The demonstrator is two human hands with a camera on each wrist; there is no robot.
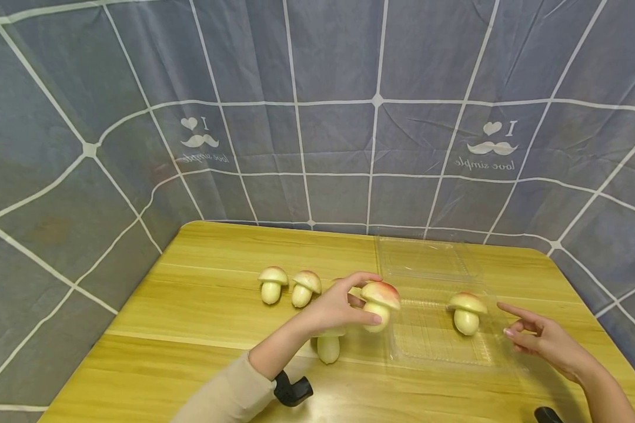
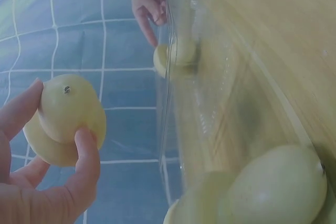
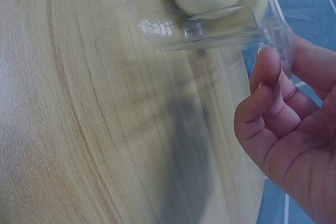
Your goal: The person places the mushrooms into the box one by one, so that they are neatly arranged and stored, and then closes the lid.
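Note:
My left hand pinches a toy mushroom with a red-tinged cap and pale stem, at the left side of a clear plastic box. In the left wrist view, thumb and fingers grip this mushroom around stem and cap. Inside the box stands another mushroom, cap up. My right hand is at the box's right side, index finger extended. The right wrist view shows the plastic rim between that hand's thumb and index finger. Under my left forearm stands a further mushroom, partly covered.
Two mushrooms, one on the far left and one beside it, stand on the wooden table; another is mostly hidden behind my left hand. The box's lid lies folded back. A grey checked curtain encloses the table.

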